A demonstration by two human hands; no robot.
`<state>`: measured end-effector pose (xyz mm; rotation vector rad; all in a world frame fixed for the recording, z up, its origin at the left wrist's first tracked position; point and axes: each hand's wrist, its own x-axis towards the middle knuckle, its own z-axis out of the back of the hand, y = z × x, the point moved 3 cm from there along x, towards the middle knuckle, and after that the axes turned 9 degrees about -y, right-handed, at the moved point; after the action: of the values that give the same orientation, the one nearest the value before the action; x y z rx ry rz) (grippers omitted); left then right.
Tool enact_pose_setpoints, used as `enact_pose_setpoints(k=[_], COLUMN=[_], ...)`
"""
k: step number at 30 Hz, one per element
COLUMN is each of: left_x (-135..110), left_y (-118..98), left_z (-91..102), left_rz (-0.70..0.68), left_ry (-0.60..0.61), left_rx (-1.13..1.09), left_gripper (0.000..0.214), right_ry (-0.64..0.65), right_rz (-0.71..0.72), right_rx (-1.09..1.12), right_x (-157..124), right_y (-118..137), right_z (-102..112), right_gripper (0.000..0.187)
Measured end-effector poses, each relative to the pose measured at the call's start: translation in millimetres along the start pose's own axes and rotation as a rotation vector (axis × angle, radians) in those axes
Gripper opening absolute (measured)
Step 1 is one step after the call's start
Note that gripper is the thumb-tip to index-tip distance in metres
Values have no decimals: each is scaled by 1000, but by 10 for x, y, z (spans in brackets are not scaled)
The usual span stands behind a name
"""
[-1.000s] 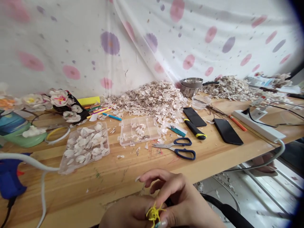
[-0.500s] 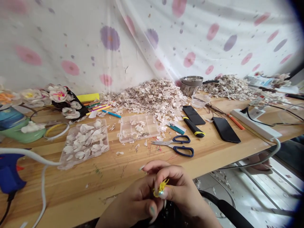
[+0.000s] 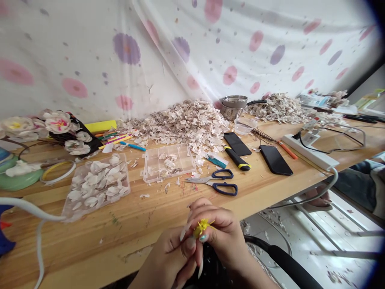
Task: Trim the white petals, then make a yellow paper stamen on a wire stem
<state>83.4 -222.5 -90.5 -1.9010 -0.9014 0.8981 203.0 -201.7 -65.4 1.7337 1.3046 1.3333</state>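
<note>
- Polka-dotted white cloth hangs behind a long wooden counter, its pink and purple spots running the full width of the view.
- At the far left, a blue glue gun is cut off by the edge of the view, and its white cable crosses the near left corner of the counter.
- Farther back on the left, a green dish sits below a cluster of white-and-pink artificial flowers.
- Near the middle, a clear plastic tray of white petals lies left of a clear divided box holding scraps.
- Just in front of the counter's near edge, the left hand and right hand meet, their fingers closed on a spiky yellow bundle held between them.
- Behind the box, a large heap of petal scraps rises against the cloth.
- Right of center, blue-handled scissors lie open near a yellow-and-black utility knife, with steel bowls at the far edge.
- Farther right are a black smartphone and a white power strip.
</note>
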Motion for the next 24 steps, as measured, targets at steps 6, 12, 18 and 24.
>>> enact_pose_setpoints(k=[6,12,18,24], left_x=[9,34,-13,-13], left_y=[-11,48,-60,-200], left_z=[24,38,-10,37], left_rz=[35,-56,-60,55], left_ry=[262,243,205,84], left_rx=[-87,-223,-193,-49], left_gripper=[58,46,48,63], right_ry=[159,143,20,-15], right_rz=[58,82,-42,-77], right_rx=[6,-45,114,232], right_x=[-5,6,13,25], right_y=[6,26,-67,-188], right_z=[-25,-60,-80,-95], right_gripper=[27,28,18,14])
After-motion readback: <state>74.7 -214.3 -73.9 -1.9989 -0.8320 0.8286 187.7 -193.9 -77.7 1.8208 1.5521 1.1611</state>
